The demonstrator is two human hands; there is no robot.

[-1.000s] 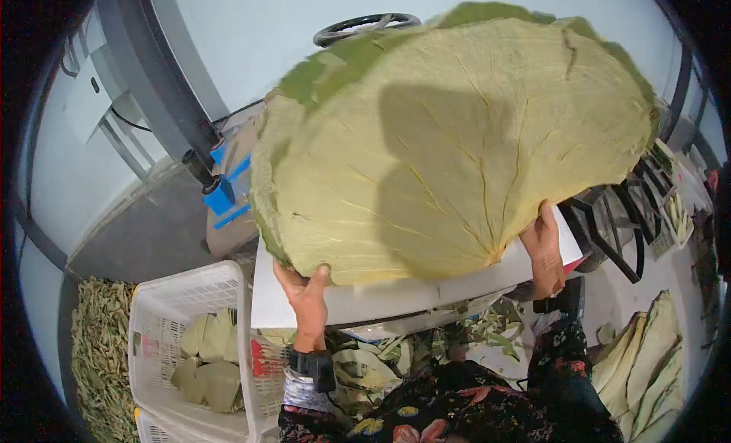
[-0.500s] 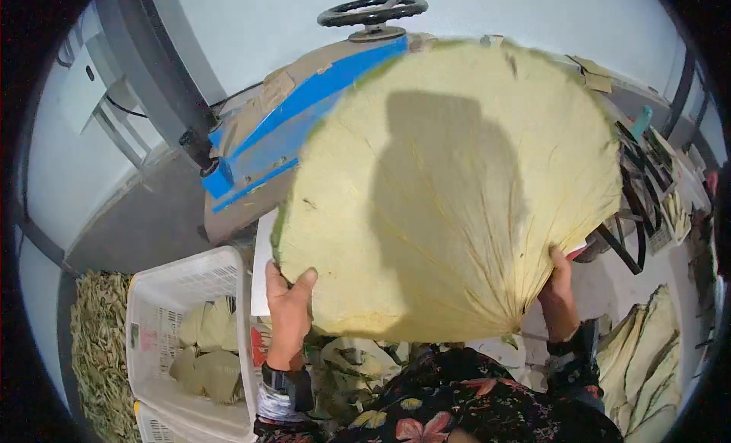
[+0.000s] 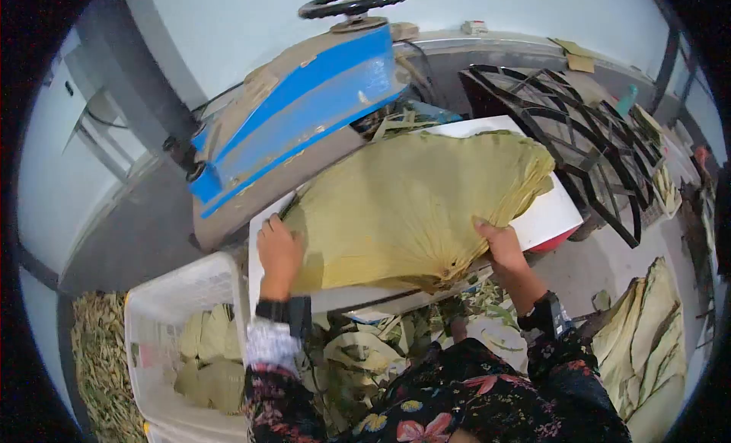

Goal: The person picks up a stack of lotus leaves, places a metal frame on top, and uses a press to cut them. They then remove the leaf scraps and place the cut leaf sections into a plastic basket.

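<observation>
A large, pale yellow-green dried lotus leaf (image 3: pixel 381 207) lies low over a white board (image 3: pixel 550 215), its veins gathering near the front edge. My left hand (image 3: pixel 279 256) grips the leaf's left edge, fingers bent over it. On the other side, my right hand (image 3: pixel 506 251) holds the leaf near its gathered veins, thumb on top and the other fingers mostly hidden below. The leaf's right side is creased and folded. Much of the board is covered by the leaf.
A white plastic basket (image 3: pixel 186 272) with cut leaf pieces (image 3: pixel 209 378) stands at left, beside heaped leaf scraps (image 3: pixel 99 359). Behind the board is a blue machine (image 3: pixel 304 100) with a black handwheel (image 3: pixel 354 1). A black metal frame (image 3: pixel 586 138) and stacked leaves (image 3: pixel 643 336) are at right.
The leaf has come down from a raised, spread position to low over the white board. Both hands moved with it, and its right side is now more creased.
</observation>
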